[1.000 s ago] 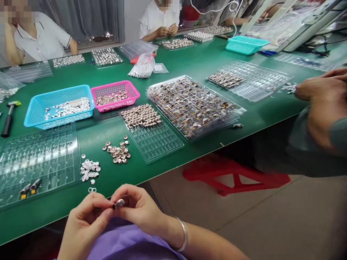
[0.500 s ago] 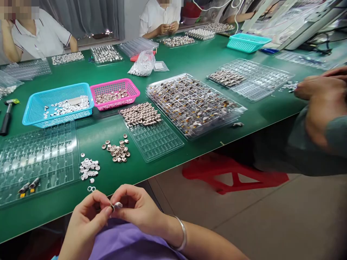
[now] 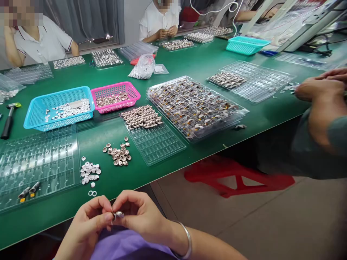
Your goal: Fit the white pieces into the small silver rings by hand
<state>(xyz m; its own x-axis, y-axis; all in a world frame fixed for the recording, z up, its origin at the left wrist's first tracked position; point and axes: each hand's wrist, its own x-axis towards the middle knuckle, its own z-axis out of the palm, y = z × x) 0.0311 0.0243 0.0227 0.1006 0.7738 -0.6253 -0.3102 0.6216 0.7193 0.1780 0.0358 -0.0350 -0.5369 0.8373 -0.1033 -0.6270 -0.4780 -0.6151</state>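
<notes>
In front of my lap, my left hand [image 3: 93, 220] and my right hand [image 3: 145, 216] meet fingertip to fingertip. Both pinch a small silvery part [image 3: 119, 214] with a rounded end and a dark opening; fingers cover much of it. Beyond my hands on the table lie two white rings [image 3: 92, 193] and a pile of small white caps [image 3: 90, 171]. Farther off is a pile of brownish metal cups [image 3: 119, 154]. At the left, a clear compartment tray [image 3: 51, 155] bears two silvery pieces with yellow tabs [image 3: 33, 190].
A blue basket [image 3: 35, 104], a pink basket [image 3: 135, 94], a hammer [image 3: 8, 122] and a partly filled tray [image 3: 159, 148] stand on the green table [image 3: 189, 160]. A stack of filled trays [image 3: 195, 104] is to their right. A co-worker's hands [image 3: 322, 85] are at far right; a red stool [image 3: 230, 177] is below.
The view has shifted slightly, so most things sit a little lower. My hands keep their pinch, with the silvery part turned slightly between the fingertips.
</notes>
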